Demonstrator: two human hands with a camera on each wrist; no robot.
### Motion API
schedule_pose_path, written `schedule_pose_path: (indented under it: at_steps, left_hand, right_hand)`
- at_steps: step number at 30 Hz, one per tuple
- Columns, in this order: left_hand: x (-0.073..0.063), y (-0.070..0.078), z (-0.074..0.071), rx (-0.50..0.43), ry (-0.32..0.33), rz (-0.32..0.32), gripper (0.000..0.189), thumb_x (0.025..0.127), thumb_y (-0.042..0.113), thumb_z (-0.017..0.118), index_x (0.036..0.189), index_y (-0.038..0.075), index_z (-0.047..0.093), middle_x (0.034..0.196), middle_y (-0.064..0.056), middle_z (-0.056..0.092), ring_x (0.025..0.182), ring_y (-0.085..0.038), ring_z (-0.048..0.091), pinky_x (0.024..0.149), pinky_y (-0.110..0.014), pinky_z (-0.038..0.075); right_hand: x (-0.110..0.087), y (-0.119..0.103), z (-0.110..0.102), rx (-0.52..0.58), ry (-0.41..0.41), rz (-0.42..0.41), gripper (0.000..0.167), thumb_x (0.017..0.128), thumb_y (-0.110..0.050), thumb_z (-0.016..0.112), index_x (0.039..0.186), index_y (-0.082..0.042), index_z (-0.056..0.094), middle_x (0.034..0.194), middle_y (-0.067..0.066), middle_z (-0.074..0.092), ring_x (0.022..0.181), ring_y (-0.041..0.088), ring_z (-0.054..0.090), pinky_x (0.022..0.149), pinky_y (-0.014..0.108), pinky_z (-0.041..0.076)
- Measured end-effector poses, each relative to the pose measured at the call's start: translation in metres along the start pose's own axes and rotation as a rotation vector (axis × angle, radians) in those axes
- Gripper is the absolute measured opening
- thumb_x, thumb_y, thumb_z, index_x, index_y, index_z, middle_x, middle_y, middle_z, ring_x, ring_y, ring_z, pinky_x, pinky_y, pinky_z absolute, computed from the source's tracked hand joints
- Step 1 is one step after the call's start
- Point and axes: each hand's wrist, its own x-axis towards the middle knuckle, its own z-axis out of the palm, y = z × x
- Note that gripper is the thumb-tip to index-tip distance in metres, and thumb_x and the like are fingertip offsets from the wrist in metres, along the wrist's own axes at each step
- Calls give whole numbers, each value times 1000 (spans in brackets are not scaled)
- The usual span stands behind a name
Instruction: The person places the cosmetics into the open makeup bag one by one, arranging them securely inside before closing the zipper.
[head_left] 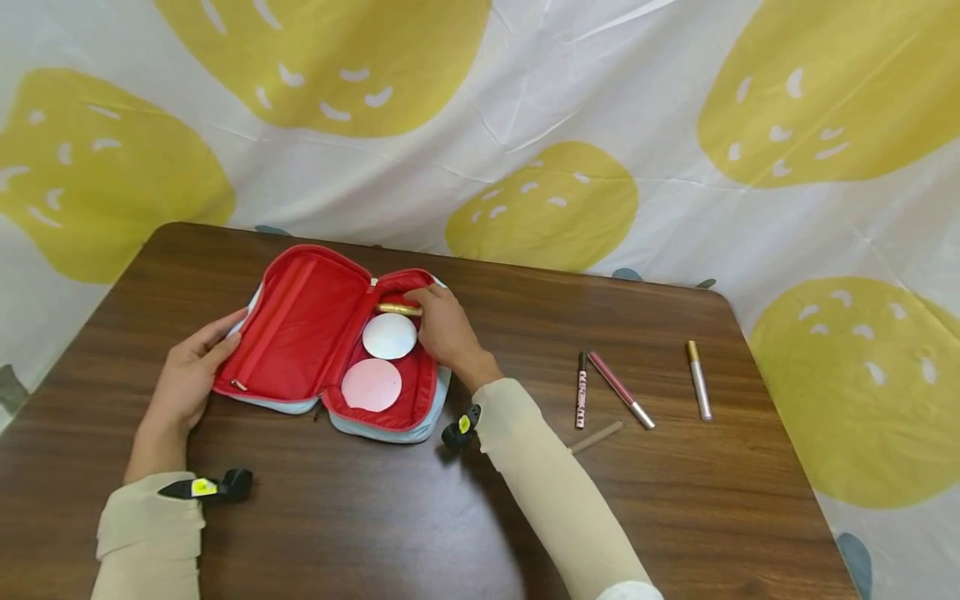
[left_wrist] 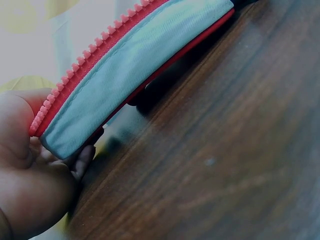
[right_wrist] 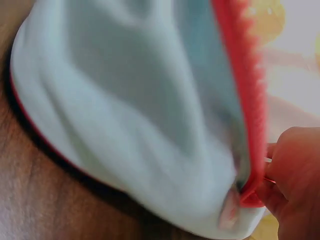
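A cosmetic bag [head_left: 288,333] with red lining and a pale blue outside lies unzipped and spread on the table. My left hand [head_left: 191,367] grips the outer edge of its left half, thumb over the rim; the left wrist view shows that pale blue side [left_wrist: 115,75] tilted off the wood. Inside the right half sit a pink disc [head_left: 371,385] and a white disc [head_left: 389,336]. My right hand [head_left: 446,325] reaches into the upper end of this half and pinches a gold-edged item [head_left: 400,309], its kind unclear. Its fingertips are partly hidden.
Right of the bag lie a dark tube with a pink pattern [head_left: 581,390], a dark pink tube with a silver end [head_left: 621,390], a gold-capped silver tube [head_left: 699,380] and a brownish stick [head_left: 597,437], partly behind the right sleeve. A lemon-print cloth [head_left: 525,108] hangs behind the table.
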Motion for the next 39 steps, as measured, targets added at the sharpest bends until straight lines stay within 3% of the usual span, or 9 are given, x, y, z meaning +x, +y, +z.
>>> schedule_pose_path:
  at_steps: [8, 18, 24, 31, 39]
  left_hand:
    - [2, -1, -3, -15, -1, 2, 43, 96, 18, 59, 138, 10, 53, 119, 11, 57, 104, -4, 49, 78, -11, 44]
    - [5, -2, -4, -28, -7, 6, 42, 95, 17, 60, 136, 11, 55, 117, 10, 58, 99, -4, 52, 75, -11, 46]
    - [7, -3, -3, -24, -13, -7, 42, 95, 17, 60, 137, 11, 54, 117, 10, 58, 99, -4, 51, 75, -11, 46]
    - [10, -1, -6, -26, -11, -2, 42, 95, 16, 60, 137, 11, 54, 117, 10, 57, 100, -5, 51, 74, -11, 45]
    - [11, 1, -6, -24, -5, -11, 42, 95, 17, 59, 137, 12, 54, 117, 10, 57, 101, -5, 50, 75, -11, 46]
  right_hand:
    - [-5, -14, -9, 40, 86, -49, 30, 92, 2, 55, 120, -4, 64, 117, 10, 61, 111, 24, 54, 96, 30, 44]
    - [-26, -24, -15, 103, 181, -104, 26, 92, -2, 58, 117, -3, 65, 110, 10, 62, 102, 21, 56, 88, 28, 47]
    - [-44, -21, -18, 131, 304, -144, 23, 91, -1, 59, 113, -2, 66, 101, 10, 63, 96, 23, 58, 83, 30, 48]
    - [-65, -18, -17, 134, 309, -150, 23, 91, -2, 61, 114, -1, 65, 101, 10, 63, 94, 22, 57, 81, 32, 48]
    - [-91, -7, -12, 219, 398, -185, 20, 88, 2, 62, 108, 2, 67, 96, 12, 62, 85, 25, 59, 74, 33, 49]
